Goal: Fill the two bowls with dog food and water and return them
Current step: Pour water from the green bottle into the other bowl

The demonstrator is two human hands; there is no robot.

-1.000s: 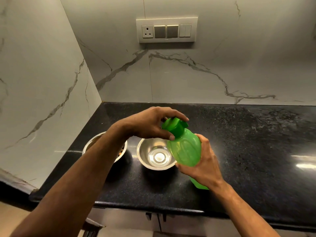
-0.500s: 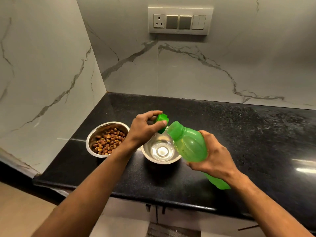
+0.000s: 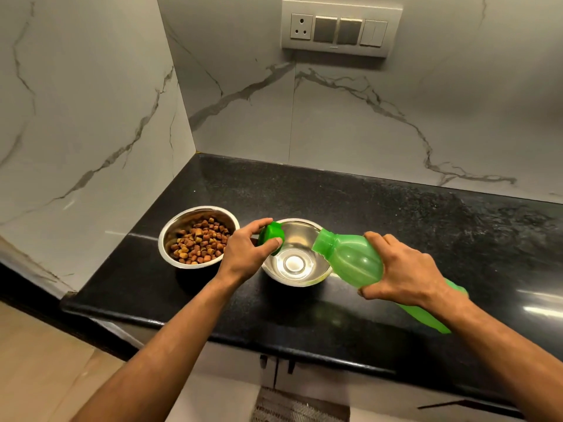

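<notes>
- Both forearms reach forward from the bottom edge over the front lip of the black countertop, the left one angling up and to the right, the right one angling up and to the left.
- The right hand wraps the middle of the green bottle, fingers curled over the top of the body and thumb underneath; the wrist is bent so the bottle lies steeply tilted, base toward the person, open neck pointing left and down.
- The bottle's mouth sits over the right rim of the empty steel bowl; whether water is flowing cannot be told.
- The left hand holds the green cap, index finger hooked over its top and thumb pressed on its lower side, at the left rim of that same bowl.
- The bowl of kibble stands just left of the empty one, both on the counter near the corner, the left wrist crossing in front of the gap between them.
- Behind, marble-patterned wall tiles carry a switch panel.
</notes>
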